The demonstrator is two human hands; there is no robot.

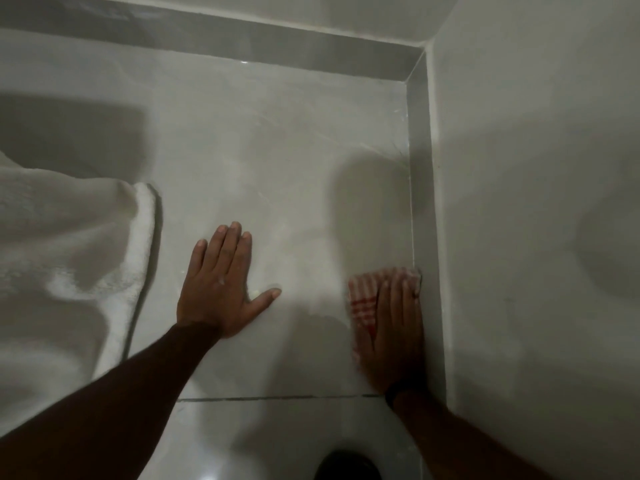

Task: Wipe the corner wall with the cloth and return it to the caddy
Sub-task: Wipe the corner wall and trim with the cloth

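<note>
The red-checked cloth (363, 301) lies on the tile (277, 150) against the grey edge strip (424, 202), its long axis along the strip, pointing toward the corner. The blurred right hand (394, 327) seems to press it flat-fingered. The left hand (218, 289) rests flat, holding nothing, beside a white towel (69, 254).

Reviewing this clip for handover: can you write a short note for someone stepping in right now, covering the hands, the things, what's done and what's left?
Left hand: open, flat on the pale tile, holding nothing.
Right hand: straight fingers press the red-checked cloth against the tile, beside the grey strip at the foot of the side wall. It is motion-blurred.
White fabric lies at the left.
Done: cloth in hand and on the surface. How much has been wiped cannot be told.
Left: finish the corner, then return the cloth to the caddy, which is not in view.
</note>
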